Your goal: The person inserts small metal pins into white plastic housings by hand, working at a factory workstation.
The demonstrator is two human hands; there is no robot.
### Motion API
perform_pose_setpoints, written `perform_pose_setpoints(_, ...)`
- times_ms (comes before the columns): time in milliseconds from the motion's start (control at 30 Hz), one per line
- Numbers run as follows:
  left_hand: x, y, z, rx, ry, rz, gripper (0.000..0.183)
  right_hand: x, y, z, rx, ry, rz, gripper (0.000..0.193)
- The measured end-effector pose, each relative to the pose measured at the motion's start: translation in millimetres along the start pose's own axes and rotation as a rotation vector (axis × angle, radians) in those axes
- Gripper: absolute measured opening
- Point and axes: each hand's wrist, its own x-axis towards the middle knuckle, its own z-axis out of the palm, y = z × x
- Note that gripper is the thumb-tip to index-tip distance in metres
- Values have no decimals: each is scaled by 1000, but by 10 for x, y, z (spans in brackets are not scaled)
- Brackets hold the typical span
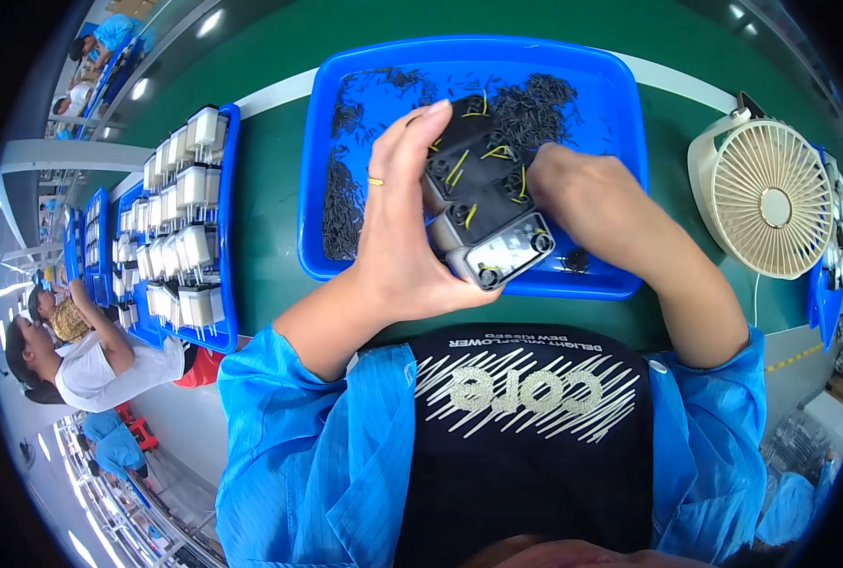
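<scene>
A stack of black-and-white blocks (483, 180) with yellow wires sticking out sits in my left hand (398, 227). The thumb and fingers span the blocks, and the nearest one turns a shiny, pale side toward me. Close against the right side of the stack is my right hand (587, 194), its fingers curled together. Their tips are hidden, so what they pinch does not show. Both hands are over a blue tray (316, 222) holding many short, thin black pieces (540, 104), heaped at the back and along the left side.
A cream fan (772, 204) stands on the green table (265, 199) to the right. Left of the big tray, another blue tray (229, 161) carries rows of white blocks (194, 189) with pins. A person in a white shirt (123, 369) is further left.
</scene>
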Motion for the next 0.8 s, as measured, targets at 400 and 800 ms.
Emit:
perform_pose_setpoints(400,95,93,-5,285,80,333,105,-30,-422,-443,463,389,-181,18)
perform_pose_setpoints(800,76,47,96,199,187,376,88,6,-385,-343,319,459,-340,29)
